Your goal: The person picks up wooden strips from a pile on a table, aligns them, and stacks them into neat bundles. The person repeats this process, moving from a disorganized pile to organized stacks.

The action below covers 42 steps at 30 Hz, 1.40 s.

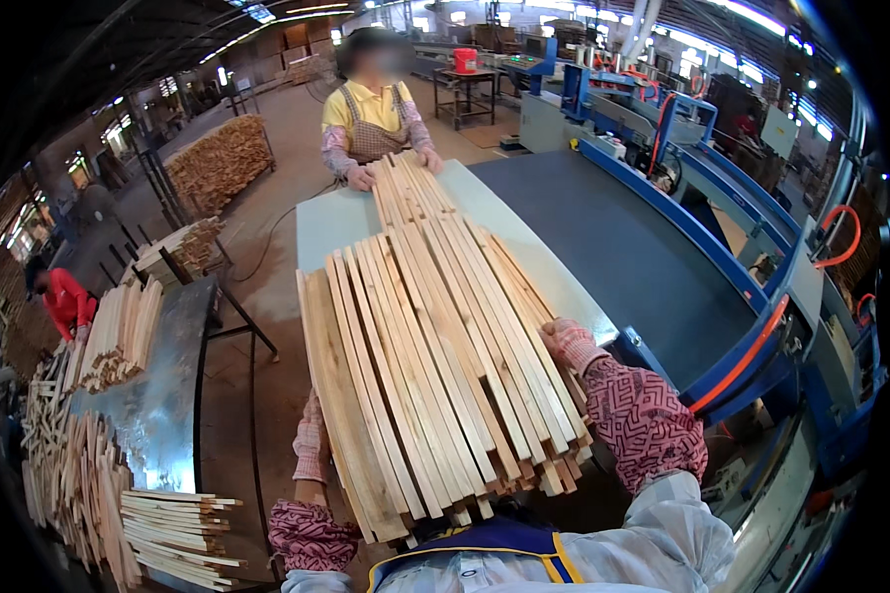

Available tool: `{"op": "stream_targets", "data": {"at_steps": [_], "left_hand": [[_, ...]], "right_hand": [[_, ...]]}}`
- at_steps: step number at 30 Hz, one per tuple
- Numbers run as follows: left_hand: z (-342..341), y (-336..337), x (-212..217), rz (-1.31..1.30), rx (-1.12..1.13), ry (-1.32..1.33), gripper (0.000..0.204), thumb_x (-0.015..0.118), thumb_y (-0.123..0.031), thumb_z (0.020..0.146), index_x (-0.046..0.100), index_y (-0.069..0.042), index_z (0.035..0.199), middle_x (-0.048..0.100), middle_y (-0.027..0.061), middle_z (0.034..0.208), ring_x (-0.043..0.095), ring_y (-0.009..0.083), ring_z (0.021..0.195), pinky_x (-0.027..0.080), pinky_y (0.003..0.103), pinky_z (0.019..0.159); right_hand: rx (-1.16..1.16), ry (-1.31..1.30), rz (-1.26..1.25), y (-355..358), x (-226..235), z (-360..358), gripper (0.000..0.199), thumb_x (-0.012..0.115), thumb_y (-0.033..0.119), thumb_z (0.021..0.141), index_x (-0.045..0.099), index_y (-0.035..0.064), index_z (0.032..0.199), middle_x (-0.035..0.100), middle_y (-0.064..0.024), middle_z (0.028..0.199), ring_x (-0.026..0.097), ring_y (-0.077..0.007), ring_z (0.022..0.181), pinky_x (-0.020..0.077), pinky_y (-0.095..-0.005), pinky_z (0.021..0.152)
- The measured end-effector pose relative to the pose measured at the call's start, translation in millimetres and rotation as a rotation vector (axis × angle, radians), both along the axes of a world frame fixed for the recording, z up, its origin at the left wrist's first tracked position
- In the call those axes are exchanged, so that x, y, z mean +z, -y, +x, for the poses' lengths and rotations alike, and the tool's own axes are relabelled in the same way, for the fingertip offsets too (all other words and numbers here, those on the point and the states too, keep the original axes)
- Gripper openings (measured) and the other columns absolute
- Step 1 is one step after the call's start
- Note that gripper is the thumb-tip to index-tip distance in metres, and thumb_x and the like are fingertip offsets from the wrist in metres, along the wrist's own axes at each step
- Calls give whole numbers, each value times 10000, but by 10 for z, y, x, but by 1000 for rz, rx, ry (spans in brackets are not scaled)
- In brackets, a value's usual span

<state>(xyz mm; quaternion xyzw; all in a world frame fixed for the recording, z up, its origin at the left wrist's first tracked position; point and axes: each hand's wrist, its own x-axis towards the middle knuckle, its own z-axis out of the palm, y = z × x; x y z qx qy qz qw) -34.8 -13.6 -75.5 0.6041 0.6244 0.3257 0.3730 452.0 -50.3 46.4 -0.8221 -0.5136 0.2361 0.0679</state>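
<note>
A wide stack of long pale wooden strips (425,346) lies lengthwise before me, its near ends overhanging towards my apron. My right hand (569,344), in a light knit glove with a patterned pink sleeve cover, is closed against the stack's right side. At the left side, my left hand (309,450), also gloved, holds the edge; its fingers are mostly hidden by the wood. The strips' near ends are uneven, some sticking out further. Beyond, a smaller bunch of strips (410,193) touches the stack's far end, with a co-worker's two hands on it.
A pale table (316,222) carries the stack. Along the right runs a blue machine (663,227) with a dark flat bed (564,217) and orange hoses. At left, a metal-topped table (173,415) holds several wood piles, where a person in red works. A red bucket (465,61) stands farther back.
</note>
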Motion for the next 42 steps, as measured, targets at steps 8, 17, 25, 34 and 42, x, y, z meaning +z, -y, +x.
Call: {"op": "stream_targets", "data": {"at_steps": [8, 17, 25, 34, 42], "left_hand": [[306, 60, 163, 41, 3, 327, 648, 309, -589, 982, 449, -134, 1421, 626, 108, 1218, 607, 195, 1062, 473, 321, 902], [262, -81, -171, 98, 21, 496, 694, 410, -607, 954, 471, -67, 1385, 547, 86, 1314, 522, 172, 1189, 416, 306, 990], [226, -253, -181, 82, -28, 465, 666, 400, -578, 971, 436, -92, 1424, 512, 95, 1378, 503, 199, 1237, 384, 315, 1037], [386, -196, 142, 27, 3, 500, 667, 496, -550, 947, 460, -66, 1405, 564, 74, 1304, 531, 183, 1184, 405, 299, 1002], [229, -103, 228, -138, 254, 806, 568, 550, -452, 952, 494, -87, 1383, 596, 95, 1270, 594, 204, 1116, 463, 350, 965]], "right_hand": [[-3, 207, 337, -158, -271, 833, 632, 414, 581, 939, 531, 109, 1341, 551, -148, 1339, 510, -347, 1224, 392, -401, 1043], [-226, 128, -73, -257, -169, 222, 736, 452, 647, 893, 482, 67, 1344, 504, -198, 1358, 483, -343, 1273, 416, -440, 1027], [-188, 183, -6, -323, -182, 269, 736, 385, 659, 914, 504, 53, 1314, 562, -215, 1276, 527, -356, 1218, 454, -436, 983], [-143, 217, -26, -280, -163, 402, 759, 350, 686, 911, 509, 52, 1297, 567, -224, 1281, 546, -368, 1188, 434, -453, 997], [-198, 108, 227, -209, -141, 705, 703, 451, 605, 920, 469, 80, 1386, 561, -222, 1298, 525, -358, 1215, 419, -415, 1007]]}}
